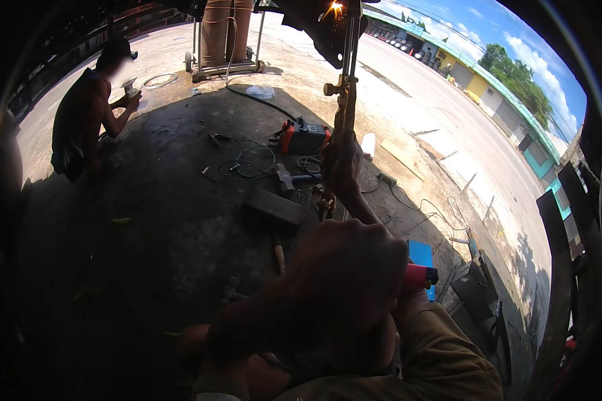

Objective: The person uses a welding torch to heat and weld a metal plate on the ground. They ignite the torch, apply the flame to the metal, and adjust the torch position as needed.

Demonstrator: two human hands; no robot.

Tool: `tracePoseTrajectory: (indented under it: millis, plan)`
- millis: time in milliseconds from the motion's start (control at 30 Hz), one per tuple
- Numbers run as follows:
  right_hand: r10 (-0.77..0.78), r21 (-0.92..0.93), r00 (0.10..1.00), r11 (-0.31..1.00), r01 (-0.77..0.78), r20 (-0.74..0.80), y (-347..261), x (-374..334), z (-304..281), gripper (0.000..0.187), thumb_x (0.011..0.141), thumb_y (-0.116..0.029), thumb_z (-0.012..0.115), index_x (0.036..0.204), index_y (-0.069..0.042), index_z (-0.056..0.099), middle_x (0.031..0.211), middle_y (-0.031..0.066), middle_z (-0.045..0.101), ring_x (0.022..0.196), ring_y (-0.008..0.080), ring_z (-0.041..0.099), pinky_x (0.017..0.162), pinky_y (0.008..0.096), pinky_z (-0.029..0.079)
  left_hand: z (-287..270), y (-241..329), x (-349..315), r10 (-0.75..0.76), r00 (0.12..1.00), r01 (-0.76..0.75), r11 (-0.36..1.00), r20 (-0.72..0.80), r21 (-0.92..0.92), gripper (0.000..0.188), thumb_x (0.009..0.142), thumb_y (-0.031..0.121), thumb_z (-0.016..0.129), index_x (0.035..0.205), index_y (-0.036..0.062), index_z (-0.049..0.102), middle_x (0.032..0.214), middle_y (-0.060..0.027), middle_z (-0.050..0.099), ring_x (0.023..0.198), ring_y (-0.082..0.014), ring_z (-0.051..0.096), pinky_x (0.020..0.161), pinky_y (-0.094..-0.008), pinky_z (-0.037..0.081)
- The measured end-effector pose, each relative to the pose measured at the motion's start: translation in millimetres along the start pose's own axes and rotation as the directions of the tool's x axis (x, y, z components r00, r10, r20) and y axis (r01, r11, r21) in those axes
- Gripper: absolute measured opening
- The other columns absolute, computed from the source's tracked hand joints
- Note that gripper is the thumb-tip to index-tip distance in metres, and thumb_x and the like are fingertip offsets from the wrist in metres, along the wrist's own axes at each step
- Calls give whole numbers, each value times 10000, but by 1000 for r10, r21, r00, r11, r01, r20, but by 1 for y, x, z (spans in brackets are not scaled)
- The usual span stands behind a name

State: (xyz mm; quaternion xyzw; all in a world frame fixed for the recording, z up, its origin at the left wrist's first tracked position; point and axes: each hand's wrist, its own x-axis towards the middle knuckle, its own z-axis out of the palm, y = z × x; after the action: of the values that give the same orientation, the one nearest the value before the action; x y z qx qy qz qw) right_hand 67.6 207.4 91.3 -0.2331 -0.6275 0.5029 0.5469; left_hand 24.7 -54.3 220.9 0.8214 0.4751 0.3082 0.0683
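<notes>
1. Your torch (344, 110): dull brass-gold; sparks (335, 9) near its far end, orange to yellow-white.
2. Short cylinder (417, 275) at your left fist (348, 264): red, black-tipped; flat panel (421, 253) beside it: bright blue.
3. Your clothing (448, 341): tan, plain.
4. Boxy unit (306, 139) before you: orange-red ends, dark grey between; gas cylinders (215, 40): brown.
5. Beyond you, shopfronts (477, 85): yellow, teal; trees (515, 77): green; sky (563, 110): blue, white-streaked.
</notes>
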Motion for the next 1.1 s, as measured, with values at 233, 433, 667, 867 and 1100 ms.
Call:
tracePoseTrajectory:
  millis: [233,433,667,867,1100]
  plan:
    - [-55,-56,996,997,51,-70,-3,2,-10,675,1004,-676,363,783,-72,568,535,13,511,409,114,488,382,258,372,-3,5,3,86,996,-85,996,36,-35,198,788,195,729,783,6,674,642,-156,683,612,-272,733,565,-386,584]
    - [-23,-41,999,999,21,-44,-3,0,-10,662,1001,-672,381,809,-69,573,541,14,517,412,111,492,387,260,375,-9,15,-1,63,993,-55,995,96,-87,180,796,180,716,777,13,652,645,-142,679,615,-264,732,560,-388,578]
    - [-7,-57,997,998,3,-78,-12,-3,-5,721,995,-693,358,721,-62,577,519,15,504,414,116,494,389,265,371,-8,17,-1,67,987,-51,992,143,-116,175,795,169,710,776,10,637,671,-151,680,612,-269,727,549,-396,571]
    - [0,-81,998,997,-6,-69,-11,-1,-9,763,991,-714,310,677,-71,575,502,8,486,407,126,481,389,279,355,-6,16,0,90,984,-67,987,155,-147,184,799,173,710,810,0,650,692,-155,680,622,-270,727,555,-397,573]
    - [5,-103,998,995,-11,-57,-15,-3,-12,768,992,-712,301,668,-74,580,505,11,483,395,131,468,385,284,352,-3,17,-1,116,986,-100,985,115,-141,188,805,177,707,831,-2,654,717,-151,682,637,-265,729,551,-402,573]
